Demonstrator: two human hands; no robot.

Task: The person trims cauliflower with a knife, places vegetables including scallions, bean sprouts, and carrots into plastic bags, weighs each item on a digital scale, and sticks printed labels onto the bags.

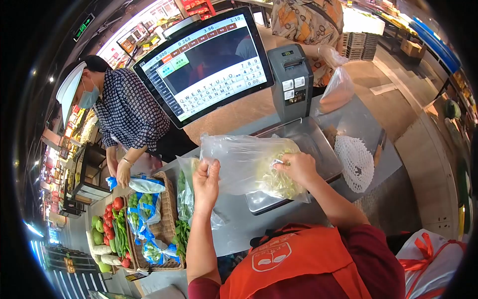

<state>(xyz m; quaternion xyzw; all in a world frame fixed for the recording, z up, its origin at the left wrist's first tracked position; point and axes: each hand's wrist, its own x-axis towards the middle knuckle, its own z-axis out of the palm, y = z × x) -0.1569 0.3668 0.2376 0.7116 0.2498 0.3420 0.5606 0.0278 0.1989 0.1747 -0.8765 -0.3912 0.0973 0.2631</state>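
A clear plastic bag (231, 162) is stretched between my hands above the counter and the metal weighing tray (311, 138). Pale yellow-green shredded vegetables (274, 179) fill its right end; their exact kind I cannot make out. My left hand (205, 182) is closed on the bag's left end, thumb up. With bent fingers my right hand (298, 169) pinches the bag at the filled end, where a small white piece, perhaps a label, shows at the fingertips. Behind the left hand, another clear bag with green vegetables (186, 194) lies on the counter.
A touchscreen (219, 107) and a grey label printer (293, 79) stand beyond the tray. White foam netting (354, 162) lies to the right. Wicker basket (169, 219) holds bagged greens at left. One person (132, 104) handles a blue-white package; another holds a bag (338, 92).
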